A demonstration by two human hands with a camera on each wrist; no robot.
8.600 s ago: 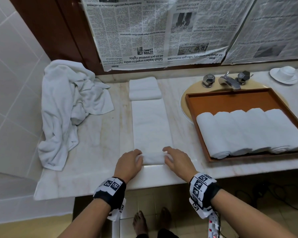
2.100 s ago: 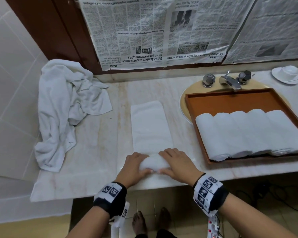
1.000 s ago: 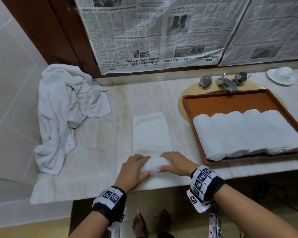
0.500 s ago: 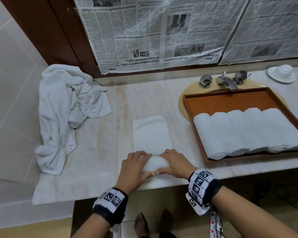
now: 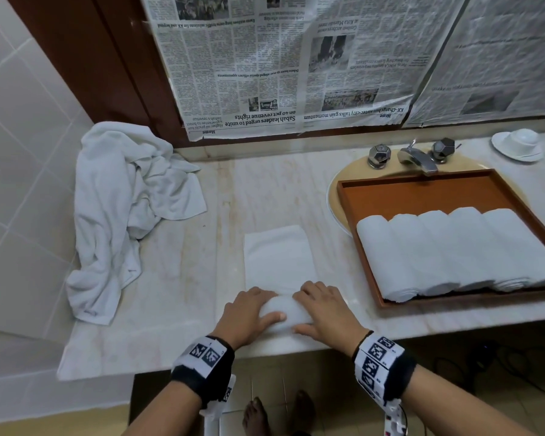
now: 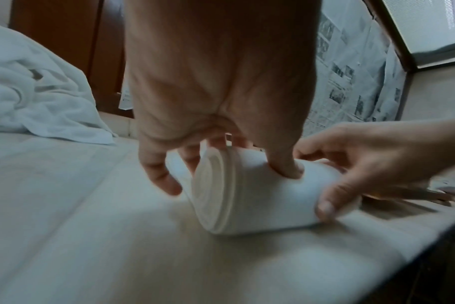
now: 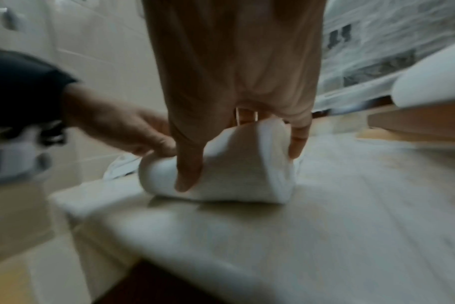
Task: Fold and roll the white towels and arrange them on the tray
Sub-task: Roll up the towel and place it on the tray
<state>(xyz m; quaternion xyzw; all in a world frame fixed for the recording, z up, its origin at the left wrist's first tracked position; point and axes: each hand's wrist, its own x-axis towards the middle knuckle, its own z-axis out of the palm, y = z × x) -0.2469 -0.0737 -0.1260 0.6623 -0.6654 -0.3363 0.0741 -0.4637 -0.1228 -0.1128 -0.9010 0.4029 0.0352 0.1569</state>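
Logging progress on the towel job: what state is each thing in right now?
Towel on counter: part rolled, rest flat.
Left hand: grips the roll.
Right hand: grips the roll.
Tray: holds five rolled towels.
Towel pile: crumpled, unfolded.
Tap: no water visible.

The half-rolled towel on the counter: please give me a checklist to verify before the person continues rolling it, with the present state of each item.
1. Both hands on the roll: ok. The left hand and the right hand grip the half-rolled towel at its two ends.
2. Flat remaining part lies straight ahead without wrinkles: ok.
3. Layers even at the left end: ok, neat spiral.
4. Layers even at the right end: cannot tell, blurred; it looks squeezed.
5. Counter ahead of the roll is free: ok.
6. Space on the tray: ok, bare behind the five rolled towels.
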